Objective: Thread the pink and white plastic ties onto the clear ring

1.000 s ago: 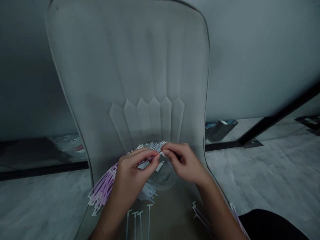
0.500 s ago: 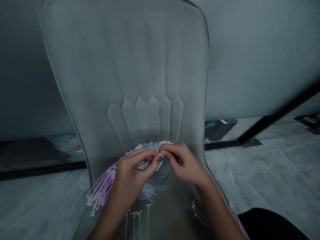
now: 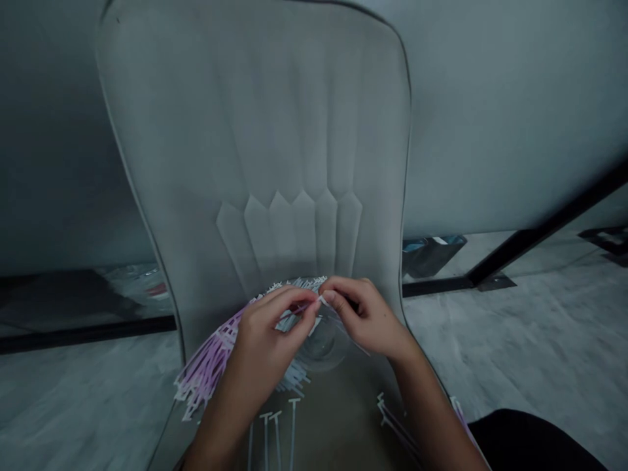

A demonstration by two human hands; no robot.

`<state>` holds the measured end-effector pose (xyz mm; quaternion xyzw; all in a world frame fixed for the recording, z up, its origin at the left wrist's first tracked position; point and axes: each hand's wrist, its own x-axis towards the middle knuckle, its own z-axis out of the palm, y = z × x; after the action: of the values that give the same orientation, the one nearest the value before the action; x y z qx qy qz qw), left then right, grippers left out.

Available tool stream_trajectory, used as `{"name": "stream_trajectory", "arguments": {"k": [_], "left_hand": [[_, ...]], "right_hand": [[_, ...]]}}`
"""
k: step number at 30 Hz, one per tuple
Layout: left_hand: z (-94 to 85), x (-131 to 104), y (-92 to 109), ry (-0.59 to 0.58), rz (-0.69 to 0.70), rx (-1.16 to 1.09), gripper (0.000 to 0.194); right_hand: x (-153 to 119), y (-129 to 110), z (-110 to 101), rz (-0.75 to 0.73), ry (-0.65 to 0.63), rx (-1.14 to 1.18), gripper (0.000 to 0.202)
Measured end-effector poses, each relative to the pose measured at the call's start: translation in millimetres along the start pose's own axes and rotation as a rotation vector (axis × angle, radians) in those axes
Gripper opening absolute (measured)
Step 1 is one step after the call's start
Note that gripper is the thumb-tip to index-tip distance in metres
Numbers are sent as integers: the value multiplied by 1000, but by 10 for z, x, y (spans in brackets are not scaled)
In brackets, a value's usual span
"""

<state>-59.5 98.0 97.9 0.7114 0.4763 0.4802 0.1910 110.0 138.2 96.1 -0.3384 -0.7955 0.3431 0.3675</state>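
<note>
Above a clear round container (image 3: 336, 358), my left hand (image 3: 275, 327) and my right hand (image 3: 367, 320) meet fingertip to fingertip. A thin purple stick (image 3: 303, 307) shows in my left hand's pinch. The thumb and finger of my right hand close on the white end of a pale stick (image 3: 362, 348), whose shaft runs out below the palm. Whether the two white ends touch, I cannot tell. Behind my left wrist fans a pile of purple T-ended sticks (image 3: 209, 366). Pale T-ended sticks (image 3: 294, 378) lie by the container, partly hidden by my hands.
A grey padded chair (image 3: 275, 131) carries everything. Several single pale sticks (image 3: 293, 425) lie at the seat's front, and a few purple ones (image 3: 395, 428) beside my right forearm. A dark bag (image 3: 434, 255) rests on the floor near a black metal bar (image 3: 540, 242).
Both hands have shifted slightly to the right, still pinching at the same spot. More of the pale stick's shaft now shows beneath my right hand.
</note>
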Motion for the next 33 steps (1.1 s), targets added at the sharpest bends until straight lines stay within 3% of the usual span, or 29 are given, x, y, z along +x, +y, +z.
{"name": "stream_trajectory", "arguments": {"k": [17, 33], "left_hand": [[29, -27, -82, 76, -48, -21, 9], [26, -40, -102, 31, -108, -70, 7]], "right_hand": [[-1, 48, 15, 4, 52, -6, 21], [5, 34, 38, 12, 36, -43, 21]]}}
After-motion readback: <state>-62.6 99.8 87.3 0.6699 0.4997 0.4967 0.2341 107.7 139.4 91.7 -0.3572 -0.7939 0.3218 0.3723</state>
